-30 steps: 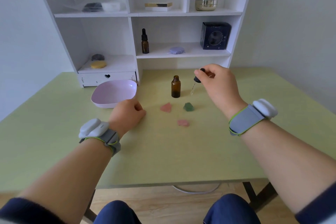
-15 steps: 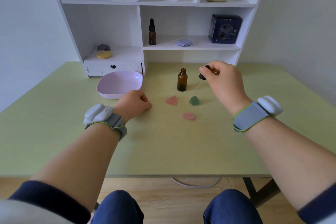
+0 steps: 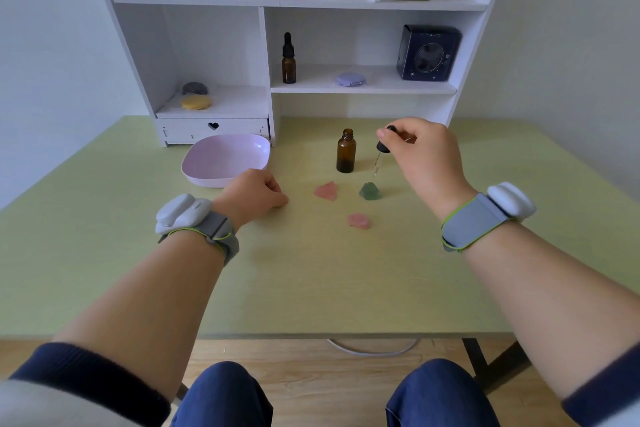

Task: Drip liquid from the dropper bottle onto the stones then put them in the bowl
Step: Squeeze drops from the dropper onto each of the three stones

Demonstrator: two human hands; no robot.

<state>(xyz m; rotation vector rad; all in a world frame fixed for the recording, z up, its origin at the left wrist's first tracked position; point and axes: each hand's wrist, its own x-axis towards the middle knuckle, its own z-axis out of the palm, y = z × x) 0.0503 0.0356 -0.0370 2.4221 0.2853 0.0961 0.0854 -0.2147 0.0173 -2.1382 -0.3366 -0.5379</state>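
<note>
An uncapped amber dropper bottle (image 3: 346,151) stands on the green table (image 3: 311,274). My right hand (image 3: 420,158) pinches the black-bulbed dropper (image 3: 382,148), and its glass tip hangs just above the green stone (image 3: 370,191). A pink stone (image 3: 326,191) lies to the left of the green one, and a smaller pink stone (image 3: 359,220) lies nearer me. The pink bowl (image 3: 194,166) sits at the left with nothing in it. Beside the bowl, my left hand (image 3: 252,196) rests on the table with fingers curled, holding nothing.
A white shelf unit (image 3: 266,45) stands at the table's back edge. It holds a second capped dropper bottle (image 3: 288,60), a dark blue box (image 3: 428,53), a lilac disc (image 3: 350,79), a yellow disc (image 3: 195,102) and a small drawer (image 3: 212,126).
My right hand has lowered the dropper slightly so the tip sits closer over the green stone. My head has tilted, shifting the view. My left hand stays by the bowl.
</note>
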